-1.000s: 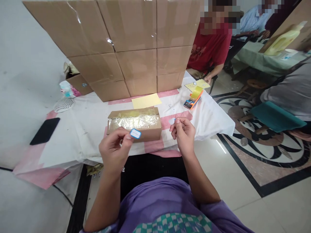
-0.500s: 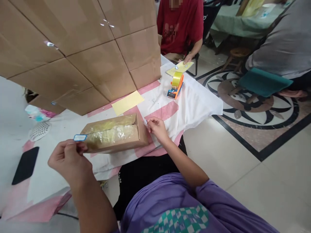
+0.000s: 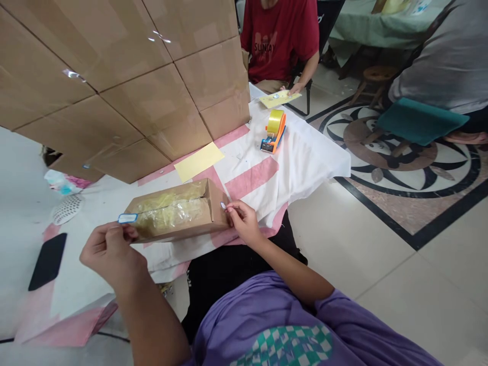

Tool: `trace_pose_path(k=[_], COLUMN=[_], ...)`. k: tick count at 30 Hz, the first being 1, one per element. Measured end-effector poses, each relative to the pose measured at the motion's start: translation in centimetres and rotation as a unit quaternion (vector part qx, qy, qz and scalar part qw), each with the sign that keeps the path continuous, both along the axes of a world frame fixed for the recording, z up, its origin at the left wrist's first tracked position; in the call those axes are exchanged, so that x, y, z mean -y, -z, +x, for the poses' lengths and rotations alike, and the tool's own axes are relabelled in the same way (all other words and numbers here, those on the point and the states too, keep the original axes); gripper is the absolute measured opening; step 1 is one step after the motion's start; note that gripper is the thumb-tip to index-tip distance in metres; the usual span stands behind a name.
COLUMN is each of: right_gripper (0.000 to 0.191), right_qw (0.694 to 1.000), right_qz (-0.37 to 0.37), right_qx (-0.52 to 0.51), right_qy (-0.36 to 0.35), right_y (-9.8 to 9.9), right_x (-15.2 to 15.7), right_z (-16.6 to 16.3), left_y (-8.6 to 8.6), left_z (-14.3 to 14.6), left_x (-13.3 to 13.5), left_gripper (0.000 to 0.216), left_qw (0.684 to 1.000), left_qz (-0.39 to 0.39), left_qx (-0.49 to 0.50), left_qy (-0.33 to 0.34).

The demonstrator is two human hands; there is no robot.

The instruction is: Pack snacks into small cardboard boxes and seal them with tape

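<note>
Head view: right hand (image 3: 243,219) has moved to the right end of the box (image 3: 175,212), pinching a small label (image 3: 223,205); labelling looks underway there. Left hand (image 3: 114,252) pinches a blue-edged label (image 3: 127,218) by the box's left end.

The bare left hand (image 3: 114,251) pinches, thumb against curled fingers, left forearm (image 3: 152,315) slanting outward; the bare right hand (image 3: 244,222) pinches too, right forearm (image 3: 292,264) angled inward.

We look forward and down from one head-worn camera, close above the purple shirt (image 3: 263,310) at bottom centre, facing the cloth-covered table (image 3: 305,157) mid-frame and stacked cartons (image 3: 148,86) upper left.
</note>
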State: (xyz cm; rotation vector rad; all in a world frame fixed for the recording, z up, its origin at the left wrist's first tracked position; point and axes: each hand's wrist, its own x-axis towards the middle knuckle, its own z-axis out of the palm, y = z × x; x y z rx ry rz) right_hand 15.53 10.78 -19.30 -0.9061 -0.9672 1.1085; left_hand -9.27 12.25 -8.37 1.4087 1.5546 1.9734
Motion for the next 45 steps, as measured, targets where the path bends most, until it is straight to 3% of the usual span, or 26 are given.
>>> trace_pose_path(k=[5,10,13,20,29,35,40,43,45], right_gripper=[0.018,0.048,0.064,0.080,0.084,0.084,0.070,0.049,0.038], right_qw=[0.993,0.986,0.984,0.972,0.976,0.968,0.975,0.978,0.974], right_qz=[0.082,0.107,0.082,0.032,0.009,0.014,0.059,0.106,0.122], right_qx=[0.080,0.126,0.146,0.203,0.173,0.203,0.190,0.153,0.142], right_qy=[0.042,-0.034,-0.053,-0.117,-0.133,-0.150,-0.100,-0.096,-0.125], right_y=[0.4,1.3,1.4,0.4,0.8,0.3,-2.7,-6.5,-9.0], right_x=[0.6,2.1,1.9,0.6,3.2,2.3,0.8,0.5,0.7], right_z=[-0.8,-1.5,-1.5,-0.8,-1.0,0.2,2.4,3.8,4.3], left_y=[0.1,1.0,1.3,1.3,1.0,1.0,-0.2,-1.6,-2.6], left_z=[1.4,1.9,1.6,1.5,2.3,2.1,2.3,4.0,5.8], left_x=[0.3,-0.1,-0.1,-0.1,-0.1,-0.4,1.1,3.3,4.8], left_gripper=[0.007,0.009,0.012,0.015,0.017,0.018,0.015,0.012,0.011], left_qw=[0.998,0.988,0.987,0.982,0.964,0.973,0.983,0.982,0.974], left_qz=[-0.024,-0.063,-0.066,-0.098,-0.144,-0.142,-0.134,-0.108,-0.056], left_qx=[0.001,-0.055,-0.060,-0.116,-0.170,-0.118,-0.061,-0.138,-0.220], left_qy=[-0.062,-0.134,-0.136,-0.115,-0.146,-0.136,-0.110,-0.072,0.004])
